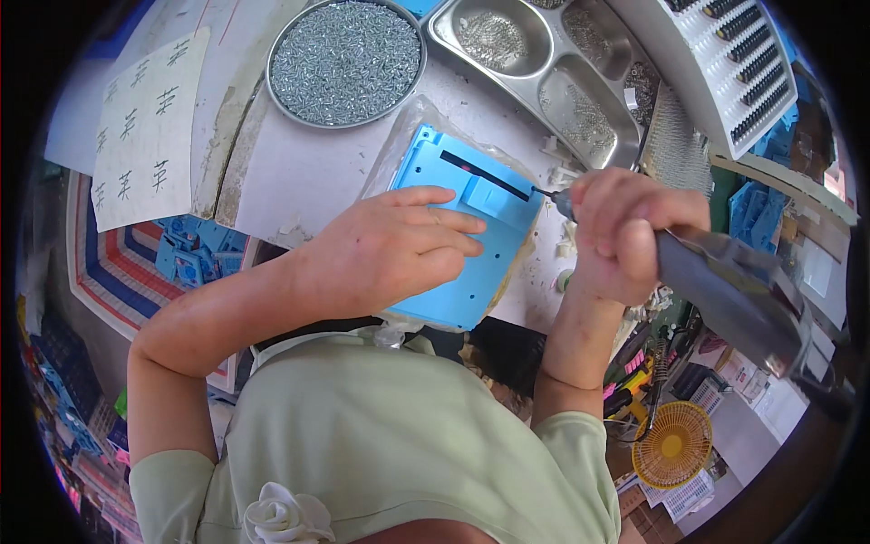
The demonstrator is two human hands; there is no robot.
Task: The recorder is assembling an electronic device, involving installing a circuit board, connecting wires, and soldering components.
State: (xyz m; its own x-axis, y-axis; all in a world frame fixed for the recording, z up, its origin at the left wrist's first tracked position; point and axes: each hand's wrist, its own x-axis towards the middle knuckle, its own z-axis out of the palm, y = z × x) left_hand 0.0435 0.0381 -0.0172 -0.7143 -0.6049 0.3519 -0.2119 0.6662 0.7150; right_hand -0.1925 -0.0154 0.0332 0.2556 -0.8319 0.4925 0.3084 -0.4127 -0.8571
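A light-blue plastic housing (444, 295) with a long black slot near its far edge lies before me on a clear plastic bag (391, 145). My left hand (385, 240) rests on it, fingers stretched out across the left and middle of its face. In my right hand (625, 227) is a dark electric screwdriver (734, 286), gripped near its front end and tilted sideways. Its thin bit reaches the housing's far right corner, beside the end of the slot. Whether a screw sits under the tip is too small to tell.
A round metal dish (349, 123) full of small screws stands at the far side. Right of it is a steel compartment tray (517, 83) with small metal parts. A white rack (739, 86) holds rows of black parts at far right. A striped box (118, 263) at left contains blue pieces.
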